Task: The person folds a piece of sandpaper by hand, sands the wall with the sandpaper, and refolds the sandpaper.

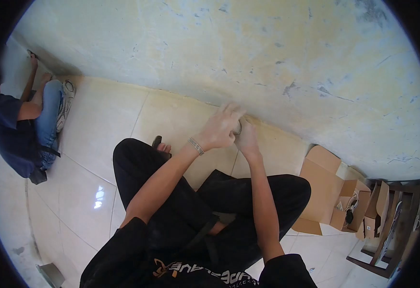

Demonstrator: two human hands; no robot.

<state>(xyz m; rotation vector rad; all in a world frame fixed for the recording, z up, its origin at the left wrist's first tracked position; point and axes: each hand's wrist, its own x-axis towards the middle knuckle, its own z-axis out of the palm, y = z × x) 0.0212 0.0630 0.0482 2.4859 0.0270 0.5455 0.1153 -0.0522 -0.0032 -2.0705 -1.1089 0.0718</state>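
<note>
Just off ctr toward 12–1 o'clock, both hands meet low by the base of the wall (pixel 277 57), above tiled floor (pixel 87 144). L hand (pixel 219 128): fingers part-bent, slightly spread, dusty-pale; banded bracelet (pixel 196 146) on wrist. R hand (pixel 247 139): fingers bent in, mostly hidden, so how far open = can't tell. Small greyish obj. (pixel 237 127) sits betw. the two, touching L fingers; mostly covered, type unclear, & can't tell which hand bears its wt.

Wall spans approx. 10 to 3 o'clock, pale yellow-green w/ grey-blue patches & scuffs. Wearer sits cross-legged, blk clothes; bare toes (pixel 164 148) show toward 9, close to ctr.

At 9–10, far side: co-worker (pixel 10 129), dk shirt, blue jeans, seated on floor, one arm raised, hand (pixel 33 60) at wall w/ small dk item (pixel 30 52).

At 3–4: open cardboard box (pixel 320 180), flaps out; next to it, smaller box (pixel 351 206) w/ pale cord (pixel 350 204) & blk piece (pixel 348 217) in it. Beyond, at 4: dk-brn frame (pixel 380 269), tilted.
</note>
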